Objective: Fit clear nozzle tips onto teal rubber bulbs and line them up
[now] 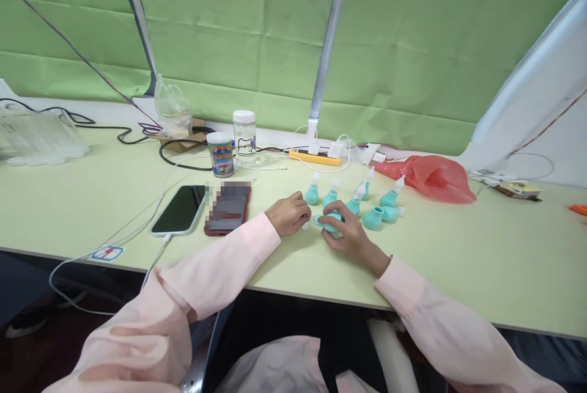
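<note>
My right hand (351, 237) is closed around a teal rubber bulb syringe (334, 222), tilted on its side with its neck pointing left. Pinched in my left hand (288, 214) is a small clear nozzle tip (306, 225), partly hidden by the fingers, right by the bulb's neck. Whether tip and neck touch, I cannot tell. Behind my hands stand several similar bulbs with clear tips, one of them a teal bulb (312, 194) at the left. A bulb without a tip (373, 219) stands to the right, beside a tipped bulb lying on its side (391, 214).
Left of my hands lie a red-edged phone (227, 209) and a white-cased phone (178, 209) on a cable. Behind them stand a printed cup (221, 157) and a lidded bottle (244, 136). A yellow power strip (316, 157) and a red plastic bag (431, 179) are at the back.
</note>
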Available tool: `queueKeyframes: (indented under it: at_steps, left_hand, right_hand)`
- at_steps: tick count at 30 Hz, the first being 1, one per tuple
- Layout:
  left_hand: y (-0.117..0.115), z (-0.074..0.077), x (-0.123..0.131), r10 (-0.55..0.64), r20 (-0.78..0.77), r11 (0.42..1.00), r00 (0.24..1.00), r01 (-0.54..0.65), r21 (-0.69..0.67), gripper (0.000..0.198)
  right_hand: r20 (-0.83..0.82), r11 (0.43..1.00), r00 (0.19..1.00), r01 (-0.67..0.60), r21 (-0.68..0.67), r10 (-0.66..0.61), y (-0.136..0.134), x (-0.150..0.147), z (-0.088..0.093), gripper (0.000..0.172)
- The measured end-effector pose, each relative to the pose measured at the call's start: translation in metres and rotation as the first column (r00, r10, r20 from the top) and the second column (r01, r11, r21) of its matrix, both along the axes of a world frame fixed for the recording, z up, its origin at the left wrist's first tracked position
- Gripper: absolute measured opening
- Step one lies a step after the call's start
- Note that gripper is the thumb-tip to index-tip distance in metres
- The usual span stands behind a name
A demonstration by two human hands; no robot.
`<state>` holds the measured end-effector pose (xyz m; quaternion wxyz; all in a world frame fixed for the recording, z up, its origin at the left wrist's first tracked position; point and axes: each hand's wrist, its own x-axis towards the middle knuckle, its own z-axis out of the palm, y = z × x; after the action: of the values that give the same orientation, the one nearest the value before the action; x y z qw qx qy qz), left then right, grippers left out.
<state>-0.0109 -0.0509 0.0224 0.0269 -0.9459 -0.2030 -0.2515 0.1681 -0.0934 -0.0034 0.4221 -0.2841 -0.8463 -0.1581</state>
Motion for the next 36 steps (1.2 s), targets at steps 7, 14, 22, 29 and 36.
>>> queueKeyframes:
  at_steps: [7,14,22,29,36]
  left_hand:
    - [-0.002,-0.002,0.001,-0.002,0.184,0.997,0.983,-0.013,0.076,0.014]
    - [-0.006,-0.004,0.009,0.136,0.609,0.976,0.781,0.001,-0.22,0.007]
    - [-0.01,-0.005,0.016,0.266,0.714,0.922,0.648,0.045,-0.384,0.007]
    - [0.004,0.006,-0.003,0.308,0.707,0.948,0.637,-0.148,-0.28,0.007]
    - [0.007,0.0,-0.004,0.208,0.073,0.978,0.975,-0.206,-0.036,0.009]
  right_hand:
    - [-0.259,0.994,0.962,0.077,-0.073,-0.093,-0.002,-0.009,0.006,0.029]
    - [-0.406,0.982,0.899,0.111,-0.156,-0.166,-0.007,-0.016,0.017,0.028]
    - [-0.418,0.98,0.891,0.119,-0.16,-0.176,-0.009,-0.016,0.018,0.027]
    - [-0.466,0.978,0.859,0.19,-0.089,-0.209,-0.005,-0.006,0.018,0.027]
    - [-0.415,0.984,0.892,0.157,-0.083,-0.177,-0.007,-0.007,0.017,0.028]
